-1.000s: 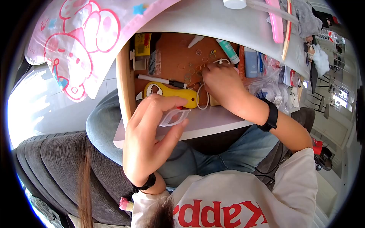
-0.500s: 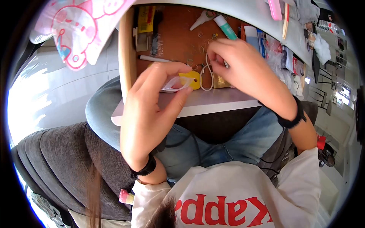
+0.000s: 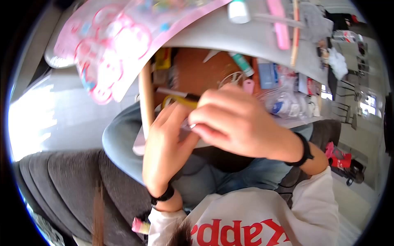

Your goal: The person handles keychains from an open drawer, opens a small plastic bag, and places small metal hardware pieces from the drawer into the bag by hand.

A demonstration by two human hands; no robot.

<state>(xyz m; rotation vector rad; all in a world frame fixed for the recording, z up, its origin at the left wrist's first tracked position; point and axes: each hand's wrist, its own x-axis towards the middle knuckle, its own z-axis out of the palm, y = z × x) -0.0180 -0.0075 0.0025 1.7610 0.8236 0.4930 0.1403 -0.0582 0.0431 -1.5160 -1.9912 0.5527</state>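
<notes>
My left hand (image 3: pixel 166 141) is closed with thumb and fingers around a small clear plastic bag (image 3: pixel 185 124), mostly covered by the fingers. Against its fingertips, my right hand (image 3: pixel 240 123) is pinched on a tiny shiny piece (image 3: pixel 192 126), too small and blurred to name. Both hands are over the front edge of an open drawer (image 3: pixel 145 98). Just behind them in the drawer are a dark-tipped pen (image 3: pixel 174 92), a yellow item (image 3: pixel 170 101) and a looped white cord (image 3: pixel 230 77).
Farther back in the drawer lie a green-and-white tube (image 3: pixel 241 64), a blue box (image 3: pixel 267 76) and crumpled clear plastic (image 3: pixel 283 104). A pink printed plastic sheet (image 3: pixel 111 49) hangs over the tabletop's left edge. A pink stick (image 3: pixel 279 24) rests on the grey tabletop (image 3: pixel 205 35).
My right hand has moved left, from above the drawer's right part to my left fingertips. The view has shifted up, bringing more of the tabletop into sight.
</notes>
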